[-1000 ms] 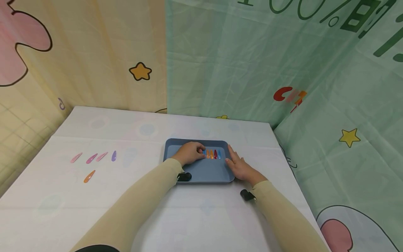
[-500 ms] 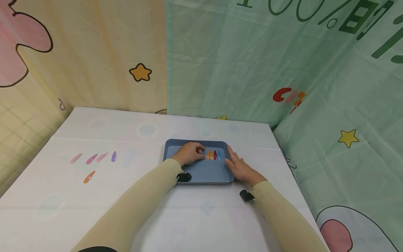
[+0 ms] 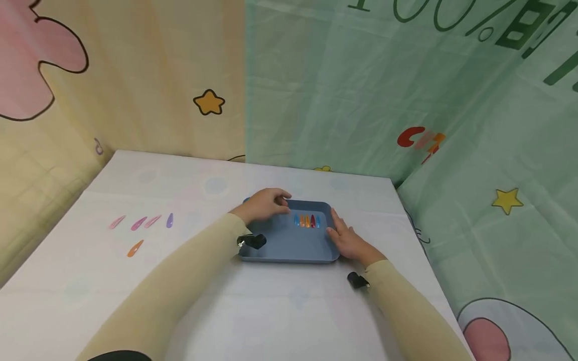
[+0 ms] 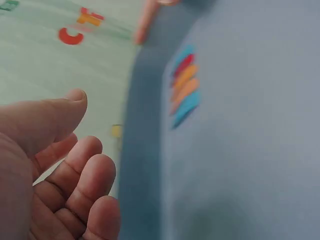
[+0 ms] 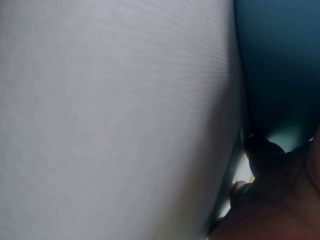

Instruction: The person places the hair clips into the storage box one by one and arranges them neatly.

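A row of several hair clips, with a blue clip (image 3: 296,219) at its left end and a red clip (image 3: 313,221) further right, lies in the blue-grey tray (image 3: 293,246). My left hand (image 3: 263,205) hovers over the tray's upper left part, left of that row. In the left wrist view its thumb (image 4: 65,112) stands apart from loosely curled fingers, with nothing between them. My right hand (image 3: 351,242) rests against the tray's right rim with its fingers extended; the right wrist view shows it dark beside the tray wall (image 5: 280,65).
On the white table (image 3: 217,311), left of the tray, lie a pale pink clip (image 3: 117,222), a magenta clip (image 3: 138,223), another pink clip (image 3: 153,221), a purple clip (image 3: 169,220) and an orange clip (image 3: 135,248). Printed curtains (image 3: 316,100) stand behind and at the sides.
My left hand has let go at the row's left end and moved up and to the left, uncovering the blue clip there. The right hand stays at the tray's rim.
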Available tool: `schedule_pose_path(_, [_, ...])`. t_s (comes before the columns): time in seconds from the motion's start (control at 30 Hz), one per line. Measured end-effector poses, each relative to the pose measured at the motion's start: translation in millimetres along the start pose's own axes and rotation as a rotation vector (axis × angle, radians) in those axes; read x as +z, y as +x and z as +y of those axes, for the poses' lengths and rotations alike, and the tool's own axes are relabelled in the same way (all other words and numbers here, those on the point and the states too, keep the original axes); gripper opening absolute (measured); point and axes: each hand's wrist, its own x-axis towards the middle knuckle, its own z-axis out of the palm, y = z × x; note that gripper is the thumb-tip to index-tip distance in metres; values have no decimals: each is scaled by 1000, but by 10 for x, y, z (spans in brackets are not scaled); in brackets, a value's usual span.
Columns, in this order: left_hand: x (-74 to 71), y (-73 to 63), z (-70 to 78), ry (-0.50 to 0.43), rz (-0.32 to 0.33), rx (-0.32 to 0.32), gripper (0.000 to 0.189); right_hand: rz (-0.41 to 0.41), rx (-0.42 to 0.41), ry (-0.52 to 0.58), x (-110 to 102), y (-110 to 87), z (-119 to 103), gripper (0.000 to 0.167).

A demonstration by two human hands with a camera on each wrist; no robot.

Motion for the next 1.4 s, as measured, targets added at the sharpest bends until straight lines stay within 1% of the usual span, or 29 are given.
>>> schedule_pose_path(0.1, [-279,-184,6,48,22,2,52,-5,-11,1,15,23,-21,72])
schedule_pose_path(0.2, [-580,-424,-36,117,37,-27,52,-10,-9,6,21,36,-25,72])
schedule_pose_path(0.27, [-787,-592,-120,156,48,-54,52,-13,-7,15,18,42,-4,72])
schedule_pose_path(0.33, [-987,-765,-235,187,66,-92,51,-13,-4,27,7,37,14,72])
schedule_pose_path(0.4, [-1185,-955,-370,200,89,-134,50,-14,-7,32,2,40,31,72])
schedule_pose_path(0.47, [-1371,-1154,-517,221,120,-161,49,-13,-12,36,-11,29,29,72])
schedule_pose_path(0.57, [-1622,-1497,-757,250,174,-202,48,-15,-21,34,-14,17,14,72])
schedule_pose_path(0.63, [-1773,-1736,-950,281,202,-227,48,-15,-24,30,-12,13,6,72])
schedule_pose_path(0.77, [-2009,-2203,-1344,313,235,-319,50,-19,-30,21,-7,13,13,73])
schedule_pose_path(0.83, [-2097,-2407,-1517,329,245,-356,50,-23,-35,22,-6,10,16,73])
schedule_pose_path(0.9, [-2160,-2594,-1660,350,247,-382,49,-27,-42,30,-4,-1,9,72])
schedule_pose_path(0.97, [-2208,-2706,-1753,362,239,-393,48,-22,-39,34,-17,-27,20,72])
schedule_pose_path(1.07, [-2230,-2848,-1837,371,211,-421,49,-19,-41,41,-34,-62,27,72])
schedule_pose_path(1.13, [-2223,-2920,-1878,369,197,-433,50,-18,-42,43,-39,-70,25,72])
schedule_pose_path(1.2, [-2203,-2972,-1915,364,197,-441,51,-19,-48,45,-42,-71,20,72])
schedule_pose_path(1.3, [-2157,-3006,-1967,361,216,-428,51,-24,-54,46,-38,-53,13,71])
schedule_pose_path(1.4, [-2099,-3009,-2011,375,238,-426,52,-30,-58,47,-27,-24,2,71])
